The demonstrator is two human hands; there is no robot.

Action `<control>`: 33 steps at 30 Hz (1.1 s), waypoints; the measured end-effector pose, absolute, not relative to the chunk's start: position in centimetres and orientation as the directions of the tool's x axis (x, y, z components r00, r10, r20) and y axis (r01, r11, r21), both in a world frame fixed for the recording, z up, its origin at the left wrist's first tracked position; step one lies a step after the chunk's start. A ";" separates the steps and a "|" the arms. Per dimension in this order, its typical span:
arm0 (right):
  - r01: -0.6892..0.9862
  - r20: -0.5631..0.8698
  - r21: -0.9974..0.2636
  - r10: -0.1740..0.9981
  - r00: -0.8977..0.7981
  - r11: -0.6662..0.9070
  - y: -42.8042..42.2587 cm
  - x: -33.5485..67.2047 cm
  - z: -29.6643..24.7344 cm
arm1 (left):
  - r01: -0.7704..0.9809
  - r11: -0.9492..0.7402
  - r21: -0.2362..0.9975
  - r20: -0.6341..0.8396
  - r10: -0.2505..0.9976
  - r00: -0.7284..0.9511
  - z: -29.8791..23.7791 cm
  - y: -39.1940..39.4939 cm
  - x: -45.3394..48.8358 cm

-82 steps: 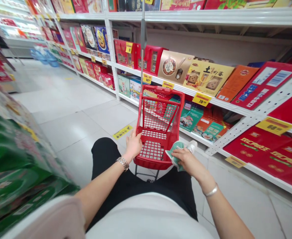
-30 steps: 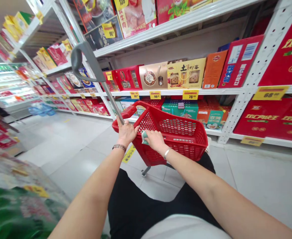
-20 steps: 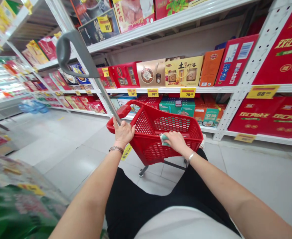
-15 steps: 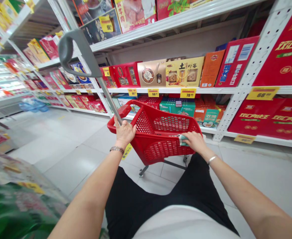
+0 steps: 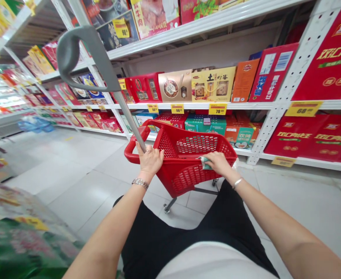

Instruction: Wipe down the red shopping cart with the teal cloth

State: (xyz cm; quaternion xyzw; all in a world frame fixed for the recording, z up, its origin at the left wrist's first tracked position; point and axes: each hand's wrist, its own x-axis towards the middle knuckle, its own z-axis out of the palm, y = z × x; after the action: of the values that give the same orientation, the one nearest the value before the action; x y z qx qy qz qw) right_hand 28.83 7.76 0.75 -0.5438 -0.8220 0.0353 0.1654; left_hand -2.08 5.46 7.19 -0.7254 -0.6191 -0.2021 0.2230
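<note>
A red plastic shopping cart (image 5: 187, 178) with perforated sides stands before my knees. At its left corner, my left hand (image 5: 150, 159) grips the rim, close to the foot of a metal pole (image 5: 128, 116). That pole slants up to a grey loop handle (image 5: 100, 58). My right hand (image 5: 217, 162) is closed around a folded green-and-white cloth (image 5: 206, 162) and presses it on the near rim. The fingertips over the rim's inner side are partly hidden.
White shelving (image 5: 253, 104) with boxed goods and yellow price tags (image 5: 217, 109) runs behind the cart. Red cartons (image 5: 298, 133) fill the right side. Blurred green packages (image 5: 19, 248) lie at lower left. Pale floor tiles (image 5: 68, 170) stretch away left.
My right hand has slid left along the near rim with the cloth. My left hand has shifted slightly right and down, and the grey handle sits a little further left in view.
</note>
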 end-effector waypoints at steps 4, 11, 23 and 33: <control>0.789 0.252 -0.269 0.831 -0.496 0.552 7.1 19.7 3.4 | 0.991 -0.131 -0.015 0.555 0.824 0.117 7.5 5.0 -1.7; 0.746 0.289 -0.279 0.794 -0.535 0.605 6.7 14.9 4.4 | 0.970 -0.242 -0.024 0.704 0.684 0.188 7.6 2.4 -4.4; 0.741 0.438 -0.246 0.753 -0.491 0.625 6.0 17.6 1.1 | 0.868 -0.386 -0.312 0.473 0.729 0.494 7.5 5.7 -0.8; 0.864 0.441 -0.252 0.847 -0.298 0.436 7.8 31.2 -2.5 | 0.965 -0.075 -0.250 0.103 0.989 0.103 8.6 5.6 2.5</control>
State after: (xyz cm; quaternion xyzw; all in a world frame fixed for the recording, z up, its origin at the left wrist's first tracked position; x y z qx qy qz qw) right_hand 31.22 7.79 -2.47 -0.5309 -0.8055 -0.0167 0.2626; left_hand 2.53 5.59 8.61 -0.7316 -0.6680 0.0465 0.1281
